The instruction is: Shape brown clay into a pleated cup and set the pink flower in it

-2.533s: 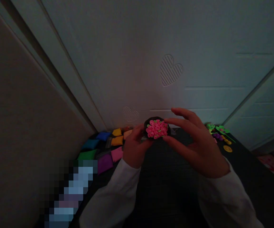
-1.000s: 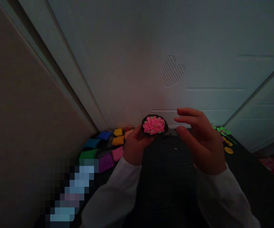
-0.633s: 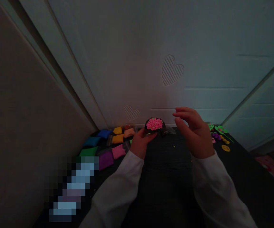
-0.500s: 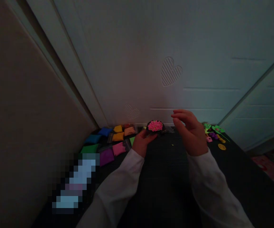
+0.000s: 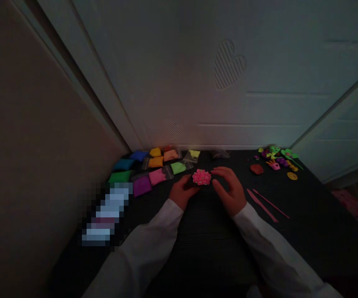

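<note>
A pink clay flower cluster (image 5: 201, 177) with many small petals sits on a dark base above the black table. My left hand (image 5: 181, 192) is closed round its left side, thumb in front; the underside of the base is hidden. On the right, my right hand (image 5: 231, 192) is open, with fingers curved and thumb apart. Its fingertips are right beside the flower cluster's edge; whether they touch is too dark to tell.
Coloured clay packets, such as a purple packet (image 5: 142, 186), lie at the left behind a blurred screen (image 5: 110, 213). Two pink modelling tools (image 5: 262, 205), a reddish-brown lump (image 5: 256, 169) and small clay figures (image 5: 273, 165) lie rightward. A white panel (image 5: 179, 82) rises behind the table (image 5: 210, 248).
My right hand has come down and left to beside the flower cluster. My left hand still holds the cluster. The view has tilted down, and the pink tools and reddish-brown lump now show.
</note>
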### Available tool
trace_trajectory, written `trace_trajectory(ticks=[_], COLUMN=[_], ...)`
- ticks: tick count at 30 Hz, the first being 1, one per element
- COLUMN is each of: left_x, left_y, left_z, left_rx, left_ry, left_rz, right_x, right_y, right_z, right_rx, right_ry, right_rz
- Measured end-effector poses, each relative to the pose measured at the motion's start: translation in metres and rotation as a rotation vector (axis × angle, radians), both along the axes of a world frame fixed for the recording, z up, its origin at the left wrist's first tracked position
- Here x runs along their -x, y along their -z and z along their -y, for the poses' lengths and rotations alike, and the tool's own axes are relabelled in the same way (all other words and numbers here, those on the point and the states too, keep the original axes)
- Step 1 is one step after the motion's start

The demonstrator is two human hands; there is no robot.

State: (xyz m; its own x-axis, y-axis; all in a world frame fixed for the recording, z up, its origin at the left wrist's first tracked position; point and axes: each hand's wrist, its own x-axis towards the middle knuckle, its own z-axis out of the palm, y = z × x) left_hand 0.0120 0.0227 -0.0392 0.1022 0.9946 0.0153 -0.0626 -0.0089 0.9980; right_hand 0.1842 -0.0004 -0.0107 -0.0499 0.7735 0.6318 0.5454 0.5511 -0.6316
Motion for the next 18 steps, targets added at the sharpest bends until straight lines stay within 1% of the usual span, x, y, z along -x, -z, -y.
trace_trajectory(ticks=[3, 7, 11, 18], left_x=[0.003, 0.007, 0.008, 0.008], left_y=[0.003, 0.008, 0.013, 0.016], left_z=[-0.004, -0.005, -0.004, 0.000], left_rx=[-0.012, -0.036, -0.076, -0.113], left_ry=[0.001, 0.017, 0.045, 0.060], left_rz=[-0.015, -0.054, -0.122, -0.219], right_x=[0.005, 0.008, 0.009, 0.008], right_y=[0.000, -0.001, 0.002, 0.005], right_z=[0.008, 0.013, 0.013, 0.012], right_rx=[0.007, -0.002, -0.009, -0.005], right_ry=[-0.016, 0.010, 0.028, 0.036], right_rz=[0.040, 0.048, 0.042, 0.101])
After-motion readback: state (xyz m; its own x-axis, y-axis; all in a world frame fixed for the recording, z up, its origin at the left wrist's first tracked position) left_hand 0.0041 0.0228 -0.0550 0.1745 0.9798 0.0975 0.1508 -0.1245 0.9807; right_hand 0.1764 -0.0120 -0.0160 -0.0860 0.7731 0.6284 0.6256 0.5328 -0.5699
